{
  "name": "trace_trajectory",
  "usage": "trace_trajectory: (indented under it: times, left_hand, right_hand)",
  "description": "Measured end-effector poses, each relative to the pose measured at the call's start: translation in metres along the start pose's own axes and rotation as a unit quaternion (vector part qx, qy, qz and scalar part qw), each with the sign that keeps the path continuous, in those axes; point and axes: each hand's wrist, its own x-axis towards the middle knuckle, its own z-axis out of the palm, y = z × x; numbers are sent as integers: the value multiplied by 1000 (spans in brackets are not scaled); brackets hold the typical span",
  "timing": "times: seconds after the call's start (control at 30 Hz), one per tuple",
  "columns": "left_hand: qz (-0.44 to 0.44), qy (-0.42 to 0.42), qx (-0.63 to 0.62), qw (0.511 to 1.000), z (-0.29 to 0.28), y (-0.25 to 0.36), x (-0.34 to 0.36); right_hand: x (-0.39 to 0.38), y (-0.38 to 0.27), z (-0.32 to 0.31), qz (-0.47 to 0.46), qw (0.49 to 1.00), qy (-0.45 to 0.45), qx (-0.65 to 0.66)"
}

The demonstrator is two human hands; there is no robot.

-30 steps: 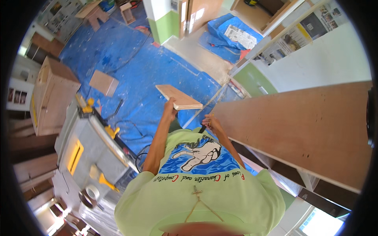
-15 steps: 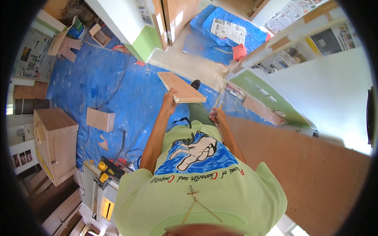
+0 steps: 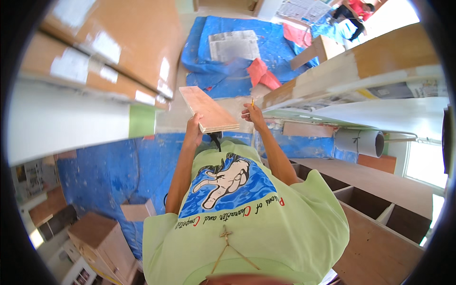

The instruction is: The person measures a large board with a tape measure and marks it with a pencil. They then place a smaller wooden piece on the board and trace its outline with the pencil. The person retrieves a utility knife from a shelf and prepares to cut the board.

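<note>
My left hand (image 3: 194, 129) grips the near left corner of a plywood board (image 3: 209, 108), its thumb on the upper face. Tilted out in front of me, the board shows its layered near edge, and its far end is narrower. To the right of it, apart from the board, my right hand (image 3: 251, 114) is raised with a thin yellow pencil (image 3: 252, 102) pinched in its fingers. The pencil's tip points up and away from me.
Blue sheeting (image 3: 107, 164) covers the floor, with more beyond the doorway bearing newspaper (image 3: 233, 46) and red cloth (image 3: 262, 73). A wooden cabinet (image 3: 102, 242) stands lower left, a compartmented wooden unit (image 3: 365, 204) on the right. Another person (image 3: 354, 14) is at the far right.
I have moved forward into the doorway and turned, so the floor sheeting beyond looks nearer. The board stays in my left hand; my right hand has risen and reaches further out with the pencil.
</note>
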Motion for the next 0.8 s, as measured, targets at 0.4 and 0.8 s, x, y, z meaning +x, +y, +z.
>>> trace_trajectory:
  times: [0.4,0.8]
  left_hand:
    - [-66,-129,137,980,151,116,254]
    - [-160,-320,306,882,334,223,455]
  right_hand:
    - [101,-26,-42,115,961,222,122]
    - [224,-142,-36,33,857,423,294]
